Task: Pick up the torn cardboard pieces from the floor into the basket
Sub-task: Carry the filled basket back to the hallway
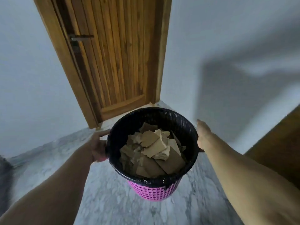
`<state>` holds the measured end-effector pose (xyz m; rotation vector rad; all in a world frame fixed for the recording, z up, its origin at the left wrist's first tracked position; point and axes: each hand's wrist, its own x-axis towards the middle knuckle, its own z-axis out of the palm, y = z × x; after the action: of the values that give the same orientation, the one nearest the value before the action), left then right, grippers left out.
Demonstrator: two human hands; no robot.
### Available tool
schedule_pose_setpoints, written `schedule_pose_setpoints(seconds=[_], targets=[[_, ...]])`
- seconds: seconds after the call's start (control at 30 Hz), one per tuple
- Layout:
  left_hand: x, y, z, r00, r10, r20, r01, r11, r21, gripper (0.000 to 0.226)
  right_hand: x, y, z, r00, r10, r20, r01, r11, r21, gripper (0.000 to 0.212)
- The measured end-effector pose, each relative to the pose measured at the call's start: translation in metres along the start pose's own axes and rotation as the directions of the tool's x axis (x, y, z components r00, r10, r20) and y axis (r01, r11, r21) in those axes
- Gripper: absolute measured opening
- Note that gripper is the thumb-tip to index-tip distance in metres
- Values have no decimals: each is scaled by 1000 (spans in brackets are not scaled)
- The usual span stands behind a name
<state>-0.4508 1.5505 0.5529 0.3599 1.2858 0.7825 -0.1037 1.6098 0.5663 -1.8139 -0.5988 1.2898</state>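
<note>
The left hand (98, 147) grips the basket (152, 190) at its left rim. Cardboard pieces (152, 148) fill the black-lined basket, held above the floor (103, 200). The right hand (203, 137) presses its right rim; its fingers' curl cannot be told.

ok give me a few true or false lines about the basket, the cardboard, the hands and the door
1. The basket is pink with a black liner folded over its rim. True.
2. The basket is empty. False: torn cardboard pieces are piled inside it.
3. Both hands are at the basket's sides, the left hand on its left and the right hand on its right. True.
4. Torn cardboard lies scattered over the marble floor. False: none shows on the visible floor.
5. The wooden door behind the basket stands wide open. False: it looks closed in its frame.
</note>
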Motion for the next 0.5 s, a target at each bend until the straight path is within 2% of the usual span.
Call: schedule_pose_setpoints(seconds=[0.07,0.1,0.17,0.27,0.4,0.5], targets=[[1,-17,32,999,-45,0,45,998,39,80,-14,29,-39,988,68,-140,-65,998,28,63],[2,-28,49,998,-61,-5,61,995,81,86,-23,45,-61,970,83,-230,-79,997,26,68],[4,-49,73,997,-27,-73,34,994,107,80,-38,70,-92,935,51,-351,-74,996,-53,73],[4,-91,101,972,76,-224,-31,979,199,67,-73,107,-135,883,79,-463,-122,991,-63,78],[-14,-137,147,966,155,-205,-90,951,297,44,-119,145,-192,817,85,-570,-146,987,-61,78],[-24,-170,183,973,160,-168,-87,923,375,65,-156,177,-239,786,116,-607,-150,989,-5,82]])
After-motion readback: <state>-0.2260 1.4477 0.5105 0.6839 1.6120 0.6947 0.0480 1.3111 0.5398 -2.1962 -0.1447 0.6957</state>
